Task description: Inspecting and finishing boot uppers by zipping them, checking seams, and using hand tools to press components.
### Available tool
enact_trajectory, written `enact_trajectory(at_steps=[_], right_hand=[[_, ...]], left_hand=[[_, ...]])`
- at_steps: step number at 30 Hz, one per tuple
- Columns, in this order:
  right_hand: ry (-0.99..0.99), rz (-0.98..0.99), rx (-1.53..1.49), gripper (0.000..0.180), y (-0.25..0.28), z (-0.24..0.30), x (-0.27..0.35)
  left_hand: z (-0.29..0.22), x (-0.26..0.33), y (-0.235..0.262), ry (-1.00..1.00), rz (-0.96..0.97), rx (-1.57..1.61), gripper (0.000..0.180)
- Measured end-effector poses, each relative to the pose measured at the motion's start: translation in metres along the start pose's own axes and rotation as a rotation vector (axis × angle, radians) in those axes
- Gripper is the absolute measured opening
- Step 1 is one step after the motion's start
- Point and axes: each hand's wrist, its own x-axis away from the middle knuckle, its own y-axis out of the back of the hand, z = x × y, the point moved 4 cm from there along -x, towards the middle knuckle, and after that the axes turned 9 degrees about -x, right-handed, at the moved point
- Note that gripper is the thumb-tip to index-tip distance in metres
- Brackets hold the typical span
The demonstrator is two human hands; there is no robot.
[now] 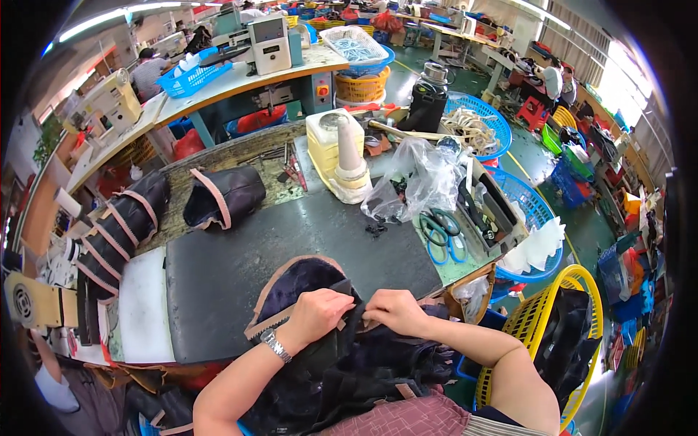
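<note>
A dark boot upper with a tan edge strip and plush lining lies at the front of the black work mat. My left hand, a metal watch on its wrist, is closed on the dark edge of the upper. Close by on the right, my right hand pinches the same edge, its fingers curled toward the left hand. What lies between the fingertips is too small to make out. More dark upper material hangs over my lap below both hands.
Finished-looking dark uppers and a row of others lie left. A cream stand with a cone, a clear plastic bag and scissors sit behind. A yellow basket stands right; a person's arm shows at left.
</note>
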Motion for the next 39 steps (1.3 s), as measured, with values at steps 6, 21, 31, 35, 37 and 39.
enact_trajectory(at_steps=[6, 21, 31, 35, 37, 39], right_hand=[[0.511, 0.15, 0.418, 0.015, -0.017, 0.037, 0.019], [0.493, 0.085, -0.272, 0.029, -0.014, 0.068, -0.033], [-0.132, 0.127, -0.578, 0.046, -0.016, 0.071, -0.037], [-0.097, 0.174, -0.579, 0.049, -0.01, 0.076, -0.046], [-0.103, 0.194, -0.571, 0.05, -0.007, 0.079, -0.049], [-0.078, 0.255, -0.501, 0.05, -0.006, 0.083, -0.05]], left_hand=[[-0.007, 0.01, -0.007, -0.143, 0.105, -0.086, 0.011], [0.022, -0.021, 0.071, 0.879, 0.105, 0.602, 0.011], [0.001, 0.017, 0.055, 0.842, -0.34, 1.073, 0.013], [0.007, 0.016, 0.054, 0.869, -0.225, 1.12, 0.013], [0.007, 0.013, 0.057, 0.841, -0.248, 1.161, 0.013], [0.008, 0.013, 0.058, 0.852, -0.239, 1.147, 0.013]])
